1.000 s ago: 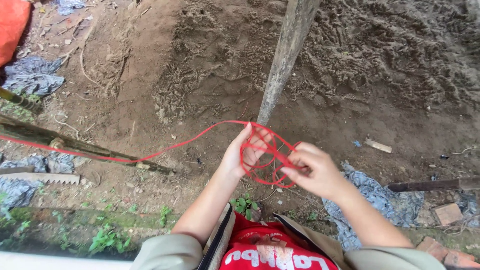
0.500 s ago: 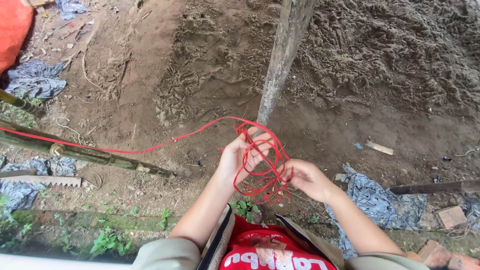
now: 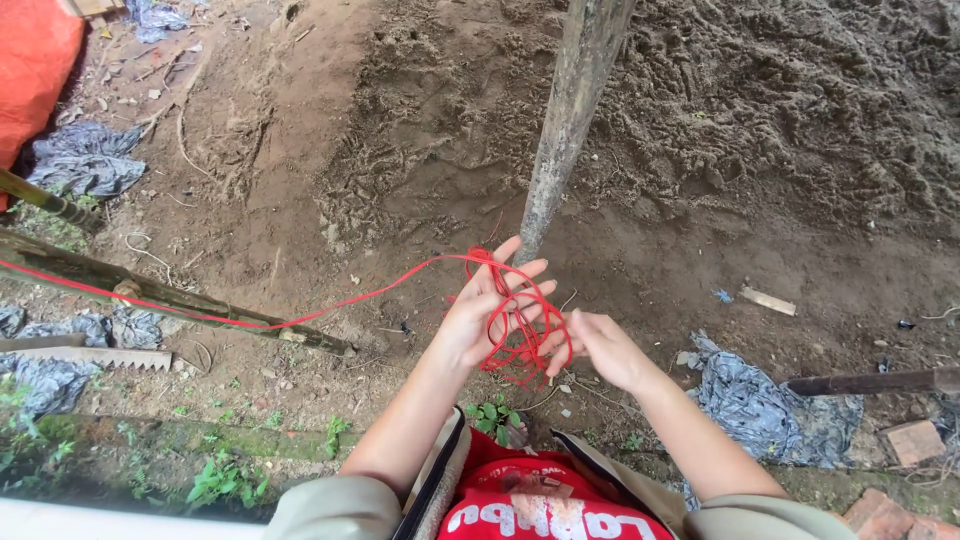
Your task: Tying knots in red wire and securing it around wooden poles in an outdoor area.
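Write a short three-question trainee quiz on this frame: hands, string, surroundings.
1. True or false: the red string is looped around the left hand.
2. Which tool lies on the ground at far left? A) hand saw B) shovel C) hammer
3. What upright thing stands just beyond the hands?

Key:
1. True; the right hand pinches the loops.
2. A, the hand saw.
3. A wooden post set in the dirt.

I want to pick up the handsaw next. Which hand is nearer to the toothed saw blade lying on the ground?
Left. The left hand, wrapped in red cord, is on the side of the toothed saw blade, which lies far to its left; the right hand is farther right.
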